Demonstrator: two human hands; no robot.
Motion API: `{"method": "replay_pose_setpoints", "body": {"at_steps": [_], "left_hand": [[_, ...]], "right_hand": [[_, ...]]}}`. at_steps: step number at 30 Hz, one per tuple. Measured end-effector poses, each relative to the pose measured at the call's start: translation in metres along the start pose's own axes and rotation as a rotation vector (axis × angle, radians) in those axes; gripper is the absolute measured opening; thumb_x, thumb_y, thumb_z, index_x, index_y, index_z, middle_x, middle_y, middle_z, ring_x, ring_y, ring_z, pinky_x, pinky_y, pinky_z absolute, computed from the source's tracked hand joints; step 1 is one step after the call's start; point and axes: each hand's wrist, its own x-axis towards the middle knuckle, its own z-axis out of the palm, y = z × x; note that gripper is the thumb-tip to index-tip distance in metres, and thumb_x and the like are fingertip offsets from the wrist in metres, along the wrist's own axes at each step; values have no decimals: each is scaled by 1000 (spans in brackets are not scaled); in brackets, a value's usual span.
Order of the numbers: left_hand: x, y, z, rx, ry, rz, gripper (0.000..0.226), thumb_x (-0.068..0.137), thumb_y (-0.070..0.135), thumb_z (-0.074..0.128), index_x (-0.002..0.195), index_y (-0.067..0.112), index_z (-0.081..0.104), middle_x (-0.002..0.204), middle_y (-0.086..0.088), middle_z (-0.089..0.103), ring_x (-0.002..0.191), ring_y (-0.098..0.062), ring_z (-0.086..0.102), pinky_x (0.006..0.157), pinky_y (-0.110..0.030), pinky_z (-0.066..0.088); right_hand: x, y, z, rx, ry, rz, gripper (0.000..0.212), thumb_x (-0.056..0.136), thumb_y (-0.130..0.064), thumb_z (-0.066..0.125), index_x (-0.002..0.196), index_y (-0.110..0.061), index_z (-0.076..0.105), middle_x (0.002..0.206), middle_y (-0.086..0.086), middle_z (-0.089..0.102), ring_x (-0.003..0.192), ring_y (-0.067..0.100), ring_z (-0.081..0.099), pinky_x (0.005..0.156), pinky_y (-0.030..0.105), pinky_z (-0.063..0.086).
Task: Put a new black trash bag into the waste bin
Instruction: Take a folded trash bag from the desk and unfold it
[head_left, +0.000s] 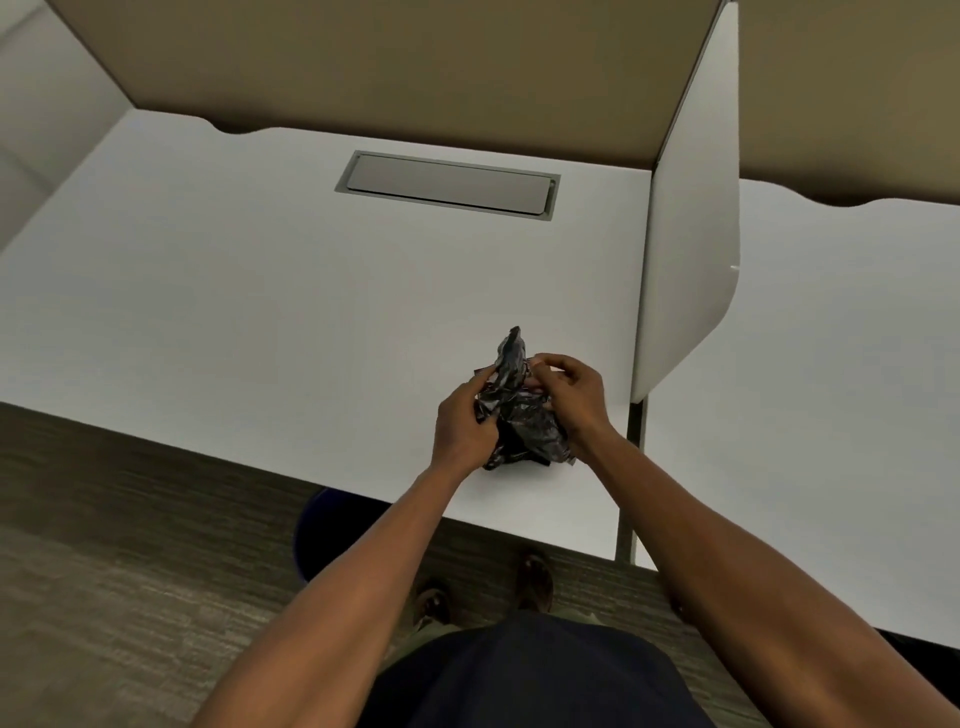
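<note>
1. Forearms fill the near view, both reaching forward over the desk (260, 291). White top, bare but for your work and a closed grey cable hatch (449, 183) at the back. Use that free surface: judged from here, it gives plenty of room to spread the plastic flat.

2. Waste bin (332, 535): dark blue, round, on the carpet, mostly hidden under the desk's near edge and your left forearm. Whether it already holds a liner cannot be told. It sits near your feet, so expect a short carry once the bag is open.

3. Black trash bag (517, 410): crumpled in a tight bunch near the front edge of the desk, lower end on or just above the top, one twisted end sticking up. Not yet unfolded. Step in hand looks like finding the mouth.

4. Left hand (460, 428): closed around the bag's left side, holding the bunch steady. Keep this grip loose enough for layers to slide.

5. Right hand (569, 392): fingers curled narrow, pinching at the top folds. Work toward a free edge rather than the twisted tip; thin film likely clings, so rub two layers apart, then shake it open.
</note>
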Motion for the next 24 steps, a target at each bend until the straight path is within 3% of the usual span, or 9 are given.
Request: {"method": "replay_pose_setpoints", "body": {"at_steps": [3,7,9,11,14,16,18,20,24], "left_hand": [[2,0,-16,-108,9,-97,59,93,0,59,145,27,59,132,5,67,117,-7,62,94,-9,51],[-2,11,-38,-400,27,-188,53,90,-6,59,121,34,74,117,7,77,112,-14,71,92,-30,60],[-6,17,-52,-589,24,-240,50,89,-10,58,109,32,77,104,5,81,104,-20,75,80,-30,61],[-10,19,-68,-757,8,-298,42,91,-10,59,111,22,76,105,-4,81,102,-26,74,76,-33,62],[-19,16,-90,-929,-27,-356,35,91,-3,64,123,10,72,118,-13,78,111,-32,71,84,-37,62],[-29,11,-104,-1006,-78,-341,39,88,7,72,127,7,71,127,-16,74,117,-33,69,92,-39,60],[-39,4,-116,-1073,-145,-311,49,81,19,81,128,8,73,134,-18,70,123,-33,67,99,-41,57],[-49,-3,-125,-1105,-181,-283,60,82,30,83,136,9,68,142,-18,65,131,-35,62,108,-45,50],[-59,-14,-144,-988,-11,-323,69,76,38,90,135,11,68,138,-17,68,131,-35,63,119,-53,40]], "right_hand": [[8,-2,-12,-10,101,1,5,94,-21,74,98,-24,77,87,1,81,81,12,76,73,28,61],[13,0,-27,-229,87,37,37,89,-41,77,121,-23,73,122,0,72,114,21,67,102,42,55],[8,-2,-31,-265,-2,116,59,86,-52,78,136,-24,63,133,3,62,121,23,62,102,44,55],[1,-5,-31,-157,-149,232,66,87,-57,76,139,-19,60,136,9,65,114,26,69,85,39,61],[-17,-10,-27,47,-464,297,61,91,-59,69,134,-15,68,119,12,78,90,23,79,62,30,61],[-27,-13,-19,134,-563,266,52,93,-48,71,130,-11,71,117,14,78,92,24,78,66,31,61],[-34,-17,-8,172,-596,226,35,95,-28,74,124,-7,72,117,17,77,97,28,77,74,34,62],[-40,-22,4,195,-603,227,27,95,-15,74,120,-6,72,108,17,79,85,26,78,65,34,63],[-52,-28,29,219,-611,226,16,95,-17,72,109,-11,76,104,15,77,82,26,76,70,37,63]]}}
